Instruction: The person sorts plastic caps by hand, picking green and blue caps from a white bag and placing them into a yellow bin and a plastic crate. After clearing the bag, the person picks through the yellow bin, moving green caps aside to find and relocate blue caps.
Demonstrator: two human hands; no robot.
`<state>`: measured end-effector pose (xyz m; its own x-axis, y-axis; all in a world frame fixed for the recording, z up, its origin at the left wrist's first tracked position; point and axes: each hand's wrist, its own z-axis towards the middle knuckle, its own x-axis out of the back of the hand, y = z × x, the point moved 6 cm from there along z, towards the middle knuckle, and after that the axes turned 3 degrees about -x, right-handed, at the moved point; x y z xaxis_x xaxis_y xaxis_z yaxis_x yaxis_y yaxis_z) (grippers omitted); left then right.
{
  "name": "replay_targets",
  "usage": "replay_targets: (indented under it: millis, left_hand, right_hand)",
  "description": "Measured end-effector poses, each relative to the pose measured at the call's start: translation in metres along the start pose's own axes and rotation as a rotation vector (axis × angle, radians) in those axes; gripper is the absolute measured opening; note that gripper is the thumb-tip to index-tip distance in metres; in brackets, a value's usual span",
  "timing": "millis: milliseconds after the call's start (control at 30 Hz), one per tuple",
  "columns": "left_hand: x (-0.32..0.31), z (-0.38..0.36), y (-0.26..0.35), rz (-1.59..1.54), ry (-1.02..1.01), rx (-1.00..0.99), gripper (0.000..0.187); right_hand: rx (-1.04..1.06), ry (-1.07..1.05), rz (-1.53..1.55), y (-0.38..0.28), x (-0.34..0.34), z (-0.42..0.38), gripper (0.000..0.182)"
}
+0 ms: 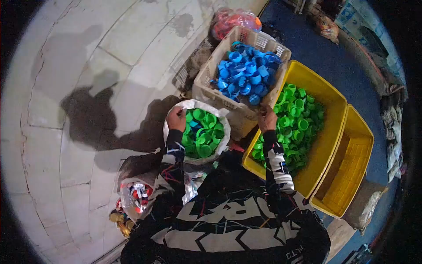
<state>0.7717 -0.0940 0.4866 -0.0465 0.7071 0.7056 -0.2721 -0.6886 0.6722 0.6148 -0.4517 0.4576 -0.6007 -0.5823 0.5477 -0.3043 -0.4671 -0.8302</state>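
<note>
My left hand (176, 119) is at the left rim of a white sack (222, 152) with green plastic caps (205, 138) and a few blue ones in it. Its fingers are curled, and what they hold, if anything, is hidden. My right hand (267, 119) is above the left edge of a yellow bin (332, 94), close to the front corner of a pale plastic crate (204, 94). Those fingers are drawn together too; I cannot make out anything in them. More green caps (299, 123) lie in the bin, while blue caps (248, 72) fill the crate.
A second yellow bin (351, 154) stands to the right. Behind the crate is a clear bag of reddish items (235, 22). Near my left elbow lies a plastic bag (137, 196) with red and white pieces. A pale tiled wall (74, 145) is on the left.
</note>
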Motion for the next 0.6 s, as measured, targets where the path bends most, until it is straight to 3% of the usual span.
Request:
replay_targets:
  millis: [100, 133, 233, 333, 433, 467, 600]
  left_hand:
    - [-0.009, -0.059, -0.080, -0.088, -0.048, 0.082, 0.020]
    - [-0.015, -0.072, -0.100, -0.142, -0.067, 0.091, 0.019]
    - [-0.007, -0.102, -0.044, 0.135, -0.267, -0.286, 0.026]
    - [-0.003, -0.130, -0.007, 0.225, -0.440, -0.358, 0.033]
    - [-0.015, -0.158, -0.002, 0.141, -0.594, -0.367, 0.036]
    - [-0.029, -0.165, -0.017, 0.184, -0.714, -0.284, 0.036]
    - [-0.058, -0.187, -0.048, 0.280, -0.534, -0.178, 0.036]
  right_hand:
    - [0.018, -0.049, -0.021, 0.000, -0.022, -0.037, 0.025]
    - [0.189, -0.002, -0.082, 0.001, -0.034, -0.053, 0.026]
    - [0.189, -0.226, -0.089, -0.023, -0.060, -0.103, 0.028]
    - [-0.069, -0.494, 0.037, -0.044, -0.078, -0.140, 0.029]
    - [0.099, -0.489, -0.037, -0.043, -0.089, -0.158, 0.027]
    - [0.111, -0.493, -0.054, -0.044, -0.088, -0.163, 0.026]
    - [0.165, -0.463, -0.061, -0.037, -0.079, -0.172, 0.023]
